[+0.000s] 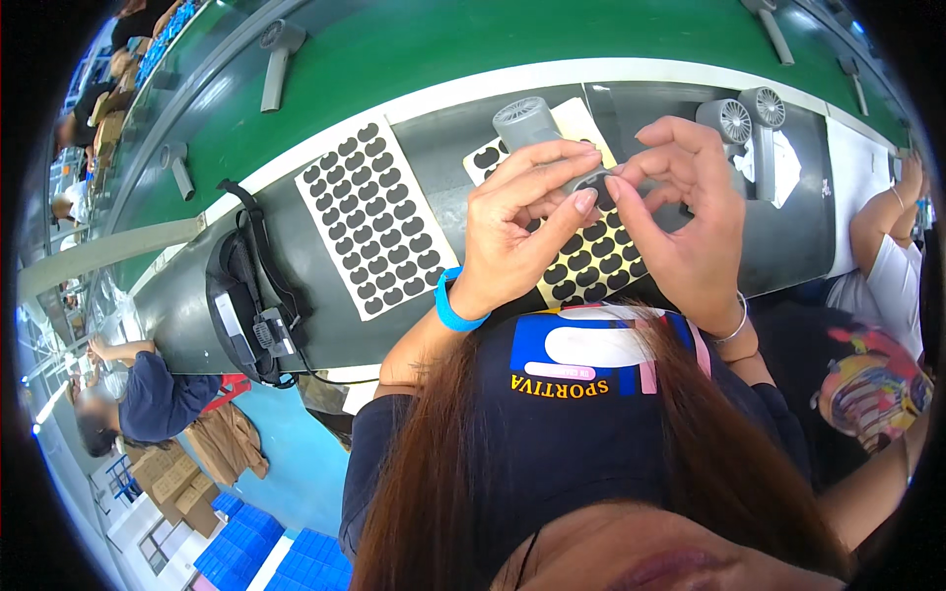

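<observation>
My left hand [522, 217] pinches a small dark rounded piece [594, 187] between thumb and fingers; it has a greyish edge and resembles the black stickers on the sheets. From the other side, my right hand [690, 207] brings its thumb tip against this piece, its fingers curled and the index tip lifted. A grey handheld fan [525, 122] is just beyond my left fingers; whether its handle reaches into my grip is hidden. Under both hands is a sticker sheet [591, 258] with rows of black stickers. A second such sheet [374, 219] lies farther left on the dark worktop.
Two grey fans [751, 128] stand at the right by a crumpled white sheet [785, 167]. A black strapped device [256, 305] with a cable sits at the left. Beyond a pale rail, more fans [279, 64] lie on the green belt [434, 44]. A co-worker's arm [887, 222] is at the right.
</observation>
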`<state>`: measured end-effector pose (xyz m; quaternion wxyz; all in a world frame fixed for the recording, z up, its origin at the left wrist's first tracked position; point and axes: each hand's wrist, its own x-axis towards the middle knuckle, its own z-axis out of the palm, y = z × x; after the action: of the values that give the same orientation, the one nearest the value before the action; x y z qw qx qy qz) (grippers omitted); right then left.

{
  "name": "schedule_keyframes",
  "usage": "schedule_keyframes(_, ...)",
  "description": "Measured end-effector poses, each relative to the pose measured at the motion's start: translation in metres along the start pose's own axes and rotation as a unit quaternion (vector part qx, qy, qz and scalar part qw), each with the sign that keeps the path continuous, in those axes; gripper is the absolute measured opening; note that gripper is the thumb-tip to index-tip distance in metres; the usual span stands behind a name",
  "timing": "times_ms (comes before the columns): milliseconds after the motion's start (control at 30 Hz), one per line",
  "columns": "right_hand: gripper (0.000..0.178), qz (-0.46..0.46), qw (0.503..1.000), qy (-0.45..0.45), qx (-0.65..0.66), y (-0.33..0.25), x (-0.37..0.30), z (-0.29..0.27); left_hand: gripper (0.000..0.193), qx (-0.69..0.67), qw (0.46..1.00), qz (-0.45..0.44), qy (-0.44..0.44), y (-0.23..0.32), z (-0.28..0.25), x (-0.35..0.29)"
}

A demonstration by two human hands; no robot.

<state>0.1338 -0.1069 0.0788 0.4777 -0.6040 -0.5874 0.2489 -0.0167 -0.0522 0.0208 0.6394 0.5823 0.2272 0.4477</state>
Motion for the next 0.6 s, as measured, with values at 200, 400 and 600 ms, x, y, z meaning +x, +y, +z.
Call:
schedule_keyframes(200,0.047,0.001,0.997,-0.004,-0.079,-0.002,0.000,-0.003,0.027,0.025,1.000,0.004,0.004,0.001,0.000,-0.001)
schedule_keyframes(400,0.060,-0.053,0.991,0.041,-0.113,0.033,0.010,-0.006,0.029,0.176,0.983,0.055,-0.028,0.008,-0.026,0.025)
schedule_keyframes(600,0.069,-0.096,0.939,-0.225,-0.242,0.094,-0.011,0.025,0.024,0.321,0.933,0.159,-0.036,-0.051,-0.039,0.143)
